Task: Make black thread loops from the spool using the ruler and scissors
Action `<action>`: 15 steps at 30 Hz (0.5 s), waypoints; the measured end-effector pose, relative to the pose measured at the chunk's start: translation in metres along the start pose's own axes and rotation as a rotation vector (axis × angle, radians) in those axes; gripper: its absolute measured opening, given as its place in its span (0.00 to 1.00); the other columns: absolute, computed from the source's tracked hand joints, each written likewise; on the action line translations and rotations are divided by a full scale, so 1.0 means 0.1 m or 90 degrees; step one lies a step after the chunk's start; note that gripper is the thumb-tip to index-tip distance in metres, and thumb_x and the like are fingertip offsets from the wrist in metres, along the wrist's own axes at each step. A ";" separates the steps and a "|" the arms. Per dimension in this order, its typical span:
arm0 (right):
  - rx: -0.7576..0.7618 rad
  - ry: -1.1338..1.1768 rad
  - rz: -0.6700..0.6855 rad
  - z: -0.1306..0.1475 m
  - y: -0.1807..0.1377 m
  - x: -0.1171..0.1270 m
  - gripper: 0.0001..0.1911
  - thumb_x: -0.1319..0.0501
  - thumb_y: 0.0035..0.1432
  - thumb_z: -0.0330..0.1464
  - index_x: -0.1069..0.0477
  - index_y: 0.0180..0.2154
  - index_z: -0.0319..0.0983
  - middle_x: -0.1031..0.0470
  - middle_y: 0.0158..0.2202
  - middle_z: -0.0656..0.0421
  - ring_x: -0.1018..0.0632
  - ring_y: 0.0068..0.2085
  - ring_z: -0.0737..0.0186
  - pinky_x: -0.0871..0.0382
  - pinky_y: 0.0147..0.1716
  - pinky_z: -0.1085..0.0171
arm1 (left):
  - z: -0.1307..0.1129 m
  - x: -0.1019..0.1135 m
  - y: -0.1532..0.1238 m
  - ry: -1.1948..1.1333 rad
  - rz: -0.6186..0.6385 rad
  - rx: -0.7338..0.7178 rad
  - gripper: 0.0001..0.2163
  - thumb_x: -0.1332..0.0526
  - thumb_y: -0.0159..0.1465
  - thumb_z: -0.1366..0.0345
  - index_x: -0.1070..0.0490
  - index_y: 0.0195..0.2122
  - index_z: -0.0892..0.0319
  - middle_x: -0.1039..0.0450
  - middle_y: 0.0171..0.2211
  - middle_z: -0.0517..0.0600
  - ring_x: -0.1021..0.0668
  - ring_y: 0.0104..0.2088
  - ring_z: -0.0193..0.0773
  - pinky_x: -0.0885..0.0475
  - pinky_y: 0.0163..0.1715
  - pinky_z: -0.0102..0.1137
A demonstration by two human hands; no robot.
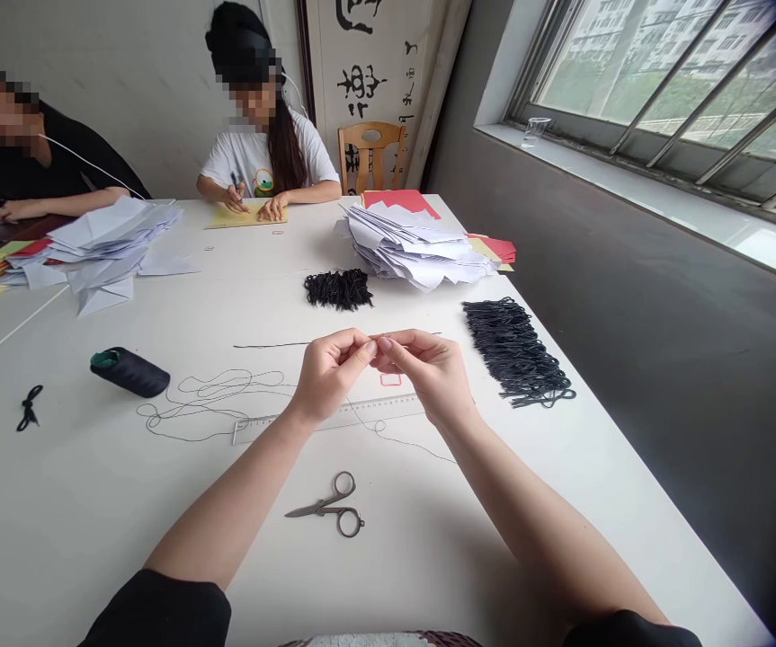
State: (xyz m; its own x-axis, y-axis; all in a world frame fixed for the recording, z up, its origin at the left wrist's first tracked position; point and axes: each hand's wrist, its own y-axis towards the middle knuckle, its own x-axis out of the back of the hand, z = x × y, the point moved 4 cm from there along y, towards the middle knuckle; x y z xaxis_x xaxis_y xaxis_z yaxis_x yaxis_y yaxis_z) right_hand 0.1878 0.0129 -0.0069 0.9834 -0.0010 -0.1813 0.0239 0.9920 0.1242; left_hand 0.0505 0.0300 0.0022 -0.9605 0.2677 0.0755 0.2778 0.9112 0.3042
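My left hand (328, 370) and my right hand (428, 370) meet above the white table (91, 503), fingertips pinched together on a thin black thread (272, 345) that stretches left from them. A clear ruler (353, 415) lies just under my hands. Loose thread (212, 404) runs in loops from a dark spool (129, 372) lying on its side at my left. Small scissors (330, 508) lie between my forearms.
A row of black cord loops (515, 352) lies at the right, a smaller black bundle (338, 289) ahead. Stacks of white paper (414, 247) (108, 247) sit further back. Two other people work at the far side. One black loop (29, 406) lies at the left.
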 end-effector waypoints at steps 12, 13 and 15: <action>0.009 0.038 0.011 0.03 0.00 0.00 0.15 0.32 0.53 0.43 0.26 0.32 0.37 0.21 0.37 0.54 0.21 0.33 0.65 0.24 0.31 0.67 | 0.06 -0.06 -0.02 -0.150 -0.028 0.130 0.11 0.33 0.57 0.58 0.27 0.26 0.61 0.39 0.15 0.41 0.48 0.14 0.23 0.55 0.13 0.26; -0.006 0.066 0.009 0.02 0.00 0.00 0.15 0.32 0.54 0.43 0.28 0.32 0.37 0.21 0.38 0.55 0.20 0.32 0.65 0.24 0.31 0.66 | 0.04 -0.05 -0.02 -0.145 -0.034 0.114 0.10 0.33 0.57 0.59 0.27 0.26 0.60 0.37 0.16 0.42 0.48 0.14 0.23 0.55 0.13 0.26; -0.035 0.122 0.009 0.02 0.00 -0.01 0.15 0.34 0.55 0.43 0.29 0.34 0.38 0.20 0.38 0.56 0.20 0.31 0.65 0.24 0.31 0.66 | 0.01 -0.04 -0.02 -0.138 -0.045 0.087 0.10 0.33 0.57 0.60 0.27 0.26 0.61 0.29 0.21 0.46 0.48 0.15 0.23 0.54 0.13 0.27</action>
State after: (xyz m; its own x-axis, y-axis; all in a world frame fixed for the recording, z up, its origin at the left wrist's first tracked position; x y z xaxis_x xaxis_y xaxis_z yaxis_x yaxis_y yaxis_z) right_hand 0.1876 0.0131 -0.0050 0.9312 0.0319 -0.3632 -0.0045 0.9971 0.0761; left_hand 0.0535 0.0274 -0.0001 -0.9565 0.2496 -0.1510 0.2237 0.9598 0.1695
